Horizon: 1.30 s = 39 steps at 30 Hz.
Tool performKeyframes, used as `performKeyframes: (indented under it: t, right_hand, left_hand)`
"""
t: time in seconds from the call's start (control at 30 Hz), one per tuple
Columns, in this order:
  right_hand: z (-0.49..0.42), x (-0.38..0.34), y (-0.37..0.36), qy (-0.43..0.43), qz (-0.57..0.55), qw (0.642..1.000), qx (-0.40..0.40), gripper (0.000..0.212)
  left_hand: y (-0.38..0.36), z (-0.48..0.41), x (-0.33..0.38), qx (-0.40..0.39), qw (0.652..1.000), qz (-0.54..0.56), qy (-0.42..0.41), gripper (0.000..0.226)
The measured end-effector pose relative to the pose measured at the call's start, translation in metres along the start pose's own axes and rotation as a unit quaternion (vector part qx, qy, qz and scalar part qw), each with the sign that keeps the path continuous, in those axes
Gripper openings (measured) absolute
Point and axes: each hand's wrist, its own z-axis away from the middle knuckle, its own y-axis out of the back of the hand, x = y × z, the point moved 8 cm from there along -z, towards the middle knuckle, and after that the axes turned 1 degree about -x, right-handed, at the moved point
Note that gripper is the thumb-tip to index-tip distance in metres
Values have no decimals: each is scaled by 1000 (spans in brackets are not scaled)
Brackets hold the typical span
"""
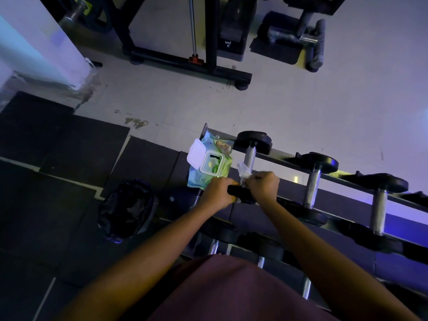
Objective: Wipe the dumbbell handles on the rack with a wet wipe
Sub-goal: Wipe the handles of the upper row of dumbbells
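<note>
Tiles, pale and stained in places, cover the far half of the floor, while dark rubber mats with pale seams cover the near left. A white pillar stands at the upper left with a weight plate beside it. The black frame of a machine rests on the tiles at the top, and padded rollers lie further right. A black bin lined with a bag sits on the mats, just left of the rack. The rack runs from the centre off to the right, with violet light glowing along its side. At the left end of its top tier lies a pack of wipes with its white lid flipped open. The first dumbbell sits just beside the pack, and two more dumbbells follow to the right. Both hands meet at the near end of the first dumbbell. The left hand has its fingers curled round the black near head, fingertips hidden. The right hand has its fingers bunched together, pinching a white wet wipe against the near end of the metal handle; the wipe's loose corner sticks up beside the handle. Motion blur softens both hands. Lower dumbbells show on the tier below the forearms, above a maroon garment.
</note>
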Motion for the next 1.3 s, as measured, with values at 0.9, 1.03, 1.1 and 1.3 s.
performKeyframes:
  t: [0.9, 1.03, 1.1, 1.3]
  right_hand:
    - [11, -2, 3, 8, -17, 999, -41, 15]
    - [12, -2, 10, 1, -23, 1000, -2, 2]
    - [4, -6, 14, 1, -47, 999, 23, 7]
    - [-35, -30, 26, -7, -94, 994, 62, 11]
  left_hand:
    - [-84, 19, -16, -63, 615, 669, 412, 56]
    - [-88, 11, -12, -11, 645, 653, 398, 37]
    - [-93, 11, -11, 54, 681, 606, 409, 32]
    - [-88, 18, -13, 158, 703, 555, 416, 54]
